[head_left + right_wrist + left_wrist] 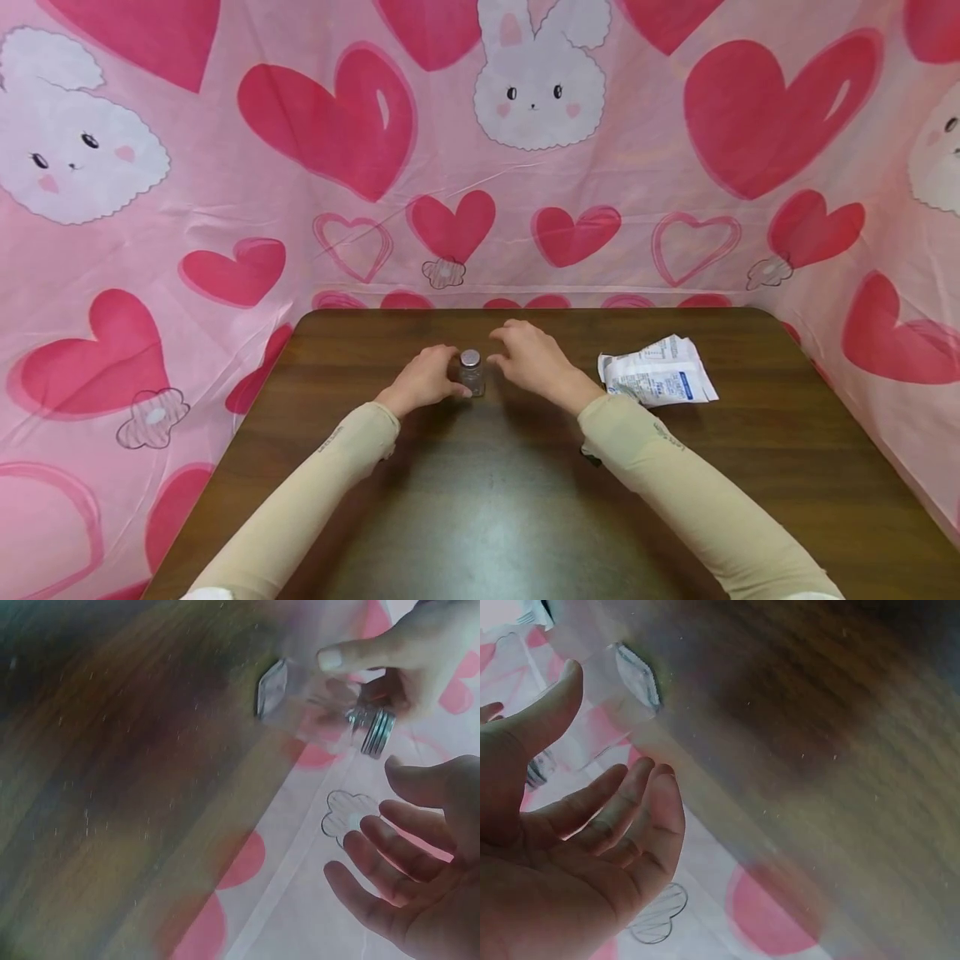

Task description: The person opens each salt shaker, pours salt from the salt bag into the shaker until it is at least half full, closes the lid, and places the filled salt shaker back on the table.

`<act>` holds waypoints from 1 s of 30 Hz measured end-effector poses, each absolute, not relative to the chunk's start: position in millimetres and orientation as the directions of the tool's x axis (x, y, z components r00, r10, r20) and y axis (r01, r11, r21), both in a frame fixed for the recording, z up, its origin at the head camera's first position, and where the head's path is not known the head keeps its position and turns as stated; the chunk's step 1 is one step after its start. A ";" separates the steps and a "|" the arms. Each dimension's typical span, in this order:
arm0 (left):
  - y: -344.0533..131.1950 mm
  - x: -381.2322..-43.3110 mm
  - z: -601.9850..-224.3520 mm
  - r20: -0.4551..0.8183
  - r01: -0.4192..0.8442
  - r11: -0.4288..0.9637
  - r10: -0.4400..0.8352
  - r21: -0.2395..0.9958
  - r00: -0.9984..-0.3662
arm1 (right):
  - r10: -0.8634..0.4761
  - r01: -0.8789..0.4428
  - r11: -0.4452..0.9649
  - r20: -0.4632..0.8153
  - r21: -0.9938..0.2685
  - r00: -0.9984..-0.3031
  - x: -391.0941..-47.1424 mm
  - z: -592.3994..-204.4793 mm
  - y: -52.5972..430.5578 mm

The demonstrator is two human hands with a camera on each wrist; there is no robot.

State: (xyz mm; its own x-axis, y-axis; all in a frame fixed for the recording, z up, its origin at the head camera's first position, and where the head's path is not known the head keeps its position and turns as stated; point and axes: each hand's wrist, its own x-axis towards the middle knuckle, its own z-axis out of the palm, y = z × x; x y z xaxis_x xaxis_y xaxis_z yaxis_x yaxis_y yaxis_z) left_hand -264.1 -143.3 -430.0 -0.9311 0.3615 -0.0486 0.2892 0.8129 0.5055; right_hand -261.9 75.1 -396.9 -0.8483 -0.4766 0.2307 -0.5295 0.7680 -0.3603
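Note:
A small clear glass bottle with a silver screw cap stands upright on the brown wooden table. My left hand is beside it on the left, thumb and fingers parted around its side. In the left wrist view the fingers look apart from the glass; whether the thumb touches it I cannot tell. To the right of the bottle, my right hand hovers with relaxed, spread fingers and holds nothing. The right wrist view shows a gap between those fingers and the ridged cap.
A white printed packet with blue marks lies on the table to the right of my right hand. Behind the table and along its sides hangs a pink cloth with hearts and rabbits. The table's far edge runs just beyond the hands.

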 end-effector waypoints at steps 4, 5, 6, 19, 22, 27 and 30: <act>-142.8 -264.7 -432.0 -0.039 0.302 0.796 0.377 0.525 -0.926 | -0.471 -0.510 0.739 0.204 -0.441 -0.858 -260.1 -398.1 69.9; -142.8 -264.8 -432.5 -0.035 0.307 0.793 0.381 0.526 -0.924 | -0.471 -0.504 0.732 0.194 -0.458 -0.860 -260.0 -398.5 68.9; -142.7 -264.9 -432.7 -0.031 0.312 0.790 0.386 0.528 -0.922 | -0.473 -0.502 0.726 0.188 -0.470 -0.861 -259.7 -398.8 68.0; -139.5 -270.4 -438.3 -0.006 0.328 0.784 0.390 0.527 -0.921 | -0.462 -0.479 0.712 0.170 -0.514 -0.870 -258.0 -405.2 61.2; -139.2 -269.8 -437.9 -0.015 0.324 0.777 0.393 0.540 -0.919 | -0.460 -0.474 0.708 0.168 -0.524 -0.872 -257.3 -406.3 61.2; -138.4 -268.1 -436.5 -0.024 0.324 0.771 0.402 0.548 -0.915 | -0.467 -0.479 0.689 0.172 -0.544 -0.868 -255.3 -406.9 61.7; -137.7 -267.5 -436.1 -0.030 0.318 0.760 0.405 0.566 -0.914 | -0.473 -0.492 0.682 0.186 -0.541 -0.861 -254.8 -407.6 62.0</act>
State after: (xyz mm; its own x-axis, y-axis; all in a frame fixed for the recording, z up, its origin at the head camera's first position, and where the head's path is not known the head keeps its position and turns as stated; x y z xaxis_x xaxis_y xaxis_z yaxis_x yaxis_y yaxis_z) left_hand -267.5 -137.7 -436.1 -0.9138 0.4050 -0.0303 0.3182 0.7603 0.5663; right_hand -254.8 62.0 -407.6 -0.8613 -0.4728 0.1863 -0.4916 0.6822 -0.5412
